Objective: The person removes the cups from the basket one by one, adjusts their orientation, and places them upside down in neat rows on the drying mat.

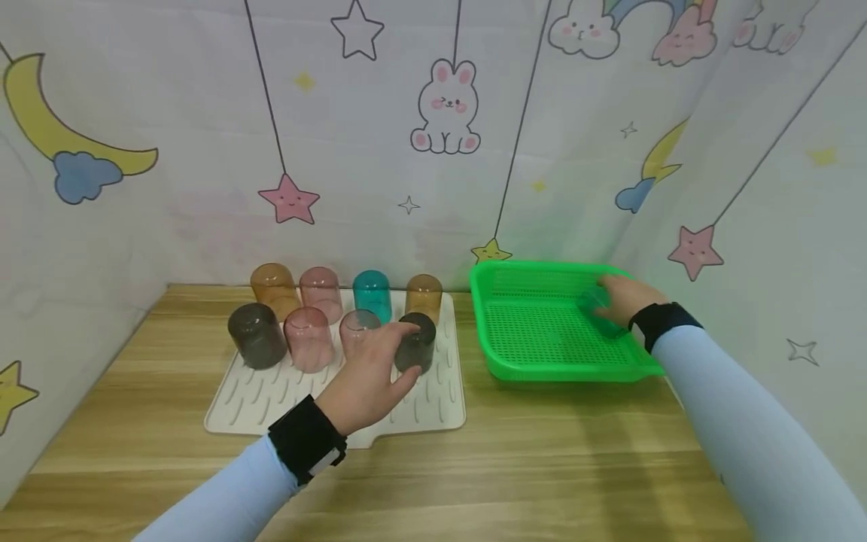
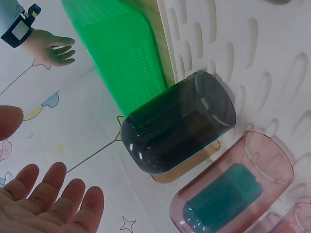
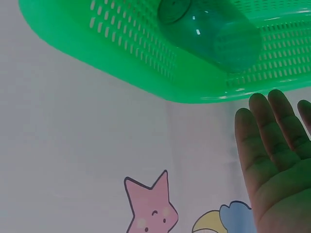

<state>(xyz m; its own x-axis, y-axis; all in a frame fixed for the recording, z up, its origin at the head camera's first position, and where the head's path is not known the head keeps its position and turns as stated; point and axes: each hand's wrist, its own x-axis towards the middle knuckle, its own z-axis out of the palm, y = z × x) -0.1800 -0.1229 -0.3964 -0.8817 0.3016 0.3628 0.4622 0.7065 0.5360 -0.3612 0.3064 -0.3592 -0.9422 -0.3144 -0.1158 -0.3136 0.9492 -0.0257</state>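
Observation:
My left hand (image 1: 369, 380) is beside a dark grey see-through cup (image 1: 417, 348) at the front right of the white ridged mat (image 1: 339, 406). Its fingers are spread apart, and the left wrist view shows a gap between them and the cup. Several cups stand upside down in two rows on the mat, among them a blue cup (image 1: 372, 295), a pink cup (image 1: 309, 342) and an amber cup (image 1: 424, 292). My right hand (image 1: 630, 301) reaches over the right side of the green basket (image 1: 569, 372), fingers extended. A bluish-green cup (image 3: 209, 36) lies on its side in the basket, near that hand.
The basket stands on a wood-grain table (image 1: 528, 467), right of the mat. A white cloth (image 1: 203, 150) printed with stars, moons and rabbits hangs behind and along the sides. Another dark grey cup (image 1: 257, 336) is at the mat's left edge.

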